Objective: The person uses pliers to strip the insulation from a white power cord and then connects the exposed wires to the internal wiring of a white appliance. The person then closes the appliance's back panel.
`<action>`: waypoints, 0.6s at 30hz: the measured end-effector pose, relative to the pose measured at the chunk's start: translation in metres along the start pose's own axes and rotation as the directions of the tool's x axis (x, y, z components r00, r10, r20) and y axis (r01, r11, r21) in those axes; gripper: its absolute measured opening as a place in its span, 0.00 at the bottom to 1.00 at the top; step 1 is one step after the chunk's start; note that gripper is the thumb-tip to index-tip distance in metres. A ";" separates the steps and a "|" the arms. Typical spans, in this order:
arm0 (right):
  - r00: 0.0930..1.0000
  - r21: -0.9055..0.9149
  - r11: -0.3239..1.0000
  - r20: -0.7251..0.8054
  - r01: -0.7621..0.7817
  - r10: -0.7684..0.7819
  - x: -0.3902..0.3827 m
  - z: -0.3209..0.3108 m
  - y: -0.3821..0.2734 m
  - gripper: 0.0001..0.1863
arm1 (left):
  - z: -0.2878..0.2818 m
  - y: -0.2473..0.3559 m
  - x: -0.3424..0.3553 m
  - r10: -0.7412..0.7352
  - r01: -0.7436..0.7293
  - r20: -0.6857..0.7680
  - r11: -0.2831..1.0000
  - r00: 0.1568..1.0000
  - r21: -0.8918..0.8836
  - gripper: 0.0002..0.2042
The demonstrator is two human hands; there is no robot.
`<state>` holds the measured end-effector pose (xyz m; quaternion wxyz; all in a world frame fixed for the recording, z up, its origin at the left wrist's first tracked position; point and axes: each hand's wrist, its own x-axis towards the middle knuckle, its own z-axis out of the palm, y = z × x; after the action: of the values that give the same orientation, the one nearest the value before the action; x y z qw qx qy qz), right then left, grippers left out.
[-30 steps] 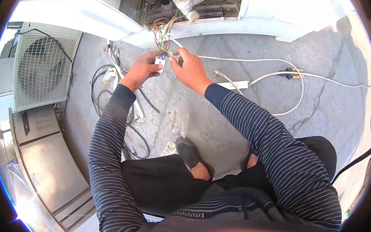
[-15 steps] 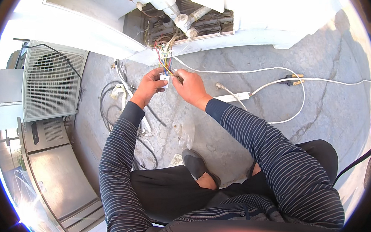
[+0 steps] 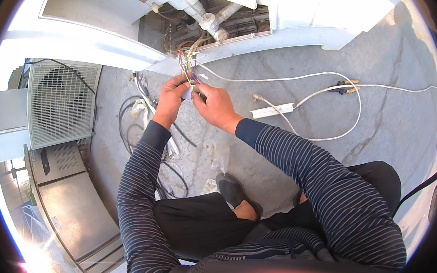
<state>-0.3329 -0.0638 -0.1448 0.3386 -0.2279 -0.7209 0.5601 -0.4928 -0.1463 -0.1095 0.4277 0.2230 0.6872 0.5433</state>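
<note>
Just outside the opening of the white cabinet (image 3: 302, 39), my left hand (image 3: 169, 102) is closed on a small white module (image 3: 187, 94). Thin coloured wires (image 3: 188, 68), red, yellow and blue among them, run from the cabinet down to it. My right hand (image 3: 216, 106) is pinched at the module's right side, its fingertips close to the yellow wire. What lies between those fingertips is hidden. Both hands nearly touch, and they cover most of the module.
White pipes (image 3: 212, 25) fill the cabinet opening. On the concrete lie a white power strip (image 3: 272, 111), a long white cable (image 3: 281, 79), a black and yellow tool (image 3: 349, 88) and dark cables (image 3: 125, 124). A fan unit (image 3: 62, 103) and a steel cabinet (image 3: 79, 208) stand left.
My right hand has moved slightly left, its fingertips now over the module's edge. The module is tilted and more covered. The yellow wire has shifted left with the hand.
</note>
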 end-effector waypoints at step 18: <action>0.975 0.218 0.956 0.145 -0.197 0.168 -0.004 0.004 0.012 0.06 | 0.038 0.040 -0.017 0.024 0.035 -0.106 0.852 0.994 0.523 0.12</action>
<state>-0.3338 -0.0664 -0.1582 0.2638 -0.2173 -0.6464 0.6822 -0.4587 -0.1263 -0.0677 0.3144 0.2994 0.8318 0.3458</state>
